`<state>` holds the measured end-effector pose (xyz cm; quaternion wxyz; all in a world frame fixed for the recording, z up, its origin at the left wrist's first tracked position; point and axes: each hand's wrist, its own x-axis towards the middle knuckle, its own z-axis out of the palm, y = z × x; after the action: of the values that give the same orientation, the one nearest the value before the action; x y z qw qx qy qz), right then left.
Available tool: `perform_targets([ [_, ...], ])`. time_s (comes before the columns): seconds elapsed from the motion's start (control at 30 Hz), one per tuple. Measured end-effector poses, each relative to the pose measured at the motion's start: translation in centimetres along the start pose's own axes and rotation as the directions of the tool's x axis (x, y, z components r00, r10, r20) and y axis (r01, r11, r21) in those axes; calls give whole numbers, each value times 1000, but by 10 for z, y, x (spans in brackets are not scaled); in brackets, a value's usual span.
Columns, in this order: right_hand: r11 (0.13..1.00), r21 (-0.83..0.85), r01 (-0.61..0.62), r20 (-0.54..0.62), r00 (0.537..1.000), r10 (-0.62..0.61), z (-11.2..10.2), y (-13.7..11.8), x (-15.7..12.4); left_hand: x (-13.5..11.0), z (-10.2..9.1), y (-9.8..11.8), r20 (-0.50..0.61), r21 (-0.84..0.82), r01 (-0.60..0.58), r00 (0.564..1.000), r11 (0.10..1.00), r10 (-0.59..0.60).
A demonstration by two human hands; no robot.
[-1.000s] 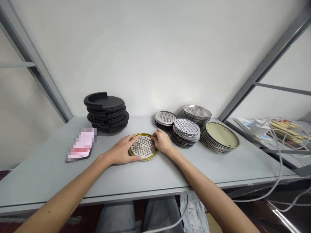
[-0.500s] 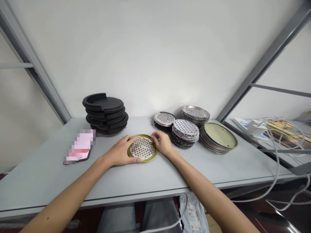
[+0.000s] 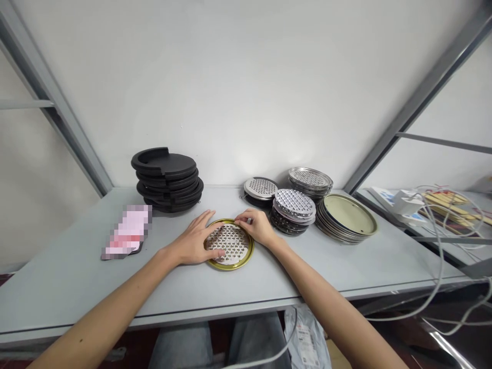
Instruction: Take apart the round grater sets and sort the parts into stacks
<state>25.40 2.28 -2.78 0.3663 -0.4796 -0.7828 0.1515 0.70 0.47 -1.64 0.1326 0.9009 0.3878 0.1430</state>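
Note:
On the grey table in front of me lies a round perforated metal grater plate inside a gold-coloured ring [image 3: 233, 267]; the plate [image 3: 233, 244] shows rows of small holes. My left hand [image 3: 193, 240] rests at its left side, fingers spread, with the thumb over the plate and the index finger across the far left rim. At the far right rim, thumb and fingers of my right hand [image 3: 255, 225] are pinched together on the ring. The right fingertips partly cover that edge.
A stack of black round holders [image 3: 167, 179] stands at the back left, near a blurred pink-screened phone [image 3: 128, 230]. To the right are grater-plate stacks [image 3: 294, 210], a silver-rimmed stack [image 3: 310, 179] and greenish round trays [image 3: 349, 215]. White cables [image 3: 438, 266] hang at the right.
The ringed plate has shifted slightly nearer to me and to the right. My left fingers have spread from its far rim; the right hand stays at the far right edge.

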Motion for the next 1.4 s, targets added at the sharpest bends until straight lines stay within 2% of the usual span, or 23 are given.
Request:
perform_targets([
  [0.23, 1000, 17, -15, 32, 999, 14, 2, -1, 3, 1, 0, 0, 53, 17, 39, 998, 999, -40],
  [0.47, 998, -47, -42, 80, 996, 45, 3, -3, 4, 1, 0, 2, 57, 23, 46, 997, 999, -47],
  [0.93, 969, -243, 51, 200, 980, -1, 4, -9, 9, 2, -2, 4, 88, 62, 44, 995, 997, -49],
  [1.4, 959, -277, 53, 182, 983, -2, 7, -9, 8, 2, -2, 5, 83, 60, 49, 995, 997, -54],
])
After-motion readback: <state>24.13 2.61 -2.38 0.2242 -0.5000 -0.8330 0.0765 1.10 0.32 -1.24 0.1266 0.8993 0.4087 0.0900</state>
